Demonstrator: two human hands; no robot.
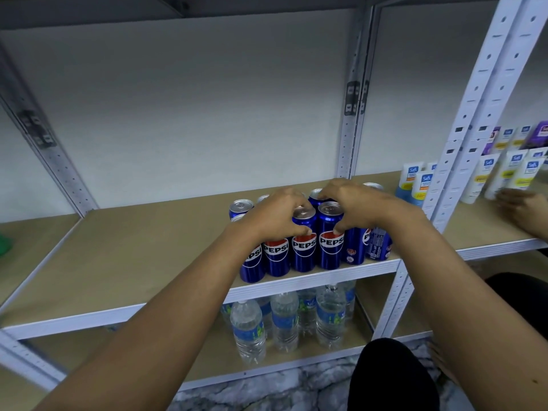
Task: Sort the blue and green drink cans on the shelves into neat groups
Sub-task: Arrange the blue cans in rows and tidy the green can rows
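Cans (blue) — under both hands

bare shelf board left of packed blue cans, upright post behind

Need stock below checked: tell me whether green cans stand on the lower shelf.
No: the lower shelf holds only clear water bottles with blue labels.

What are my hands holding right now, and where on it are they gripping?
Each hand grips a blue Pepsi can near its top: the left hand curls round one front-row can, the right hand round the can beside it.
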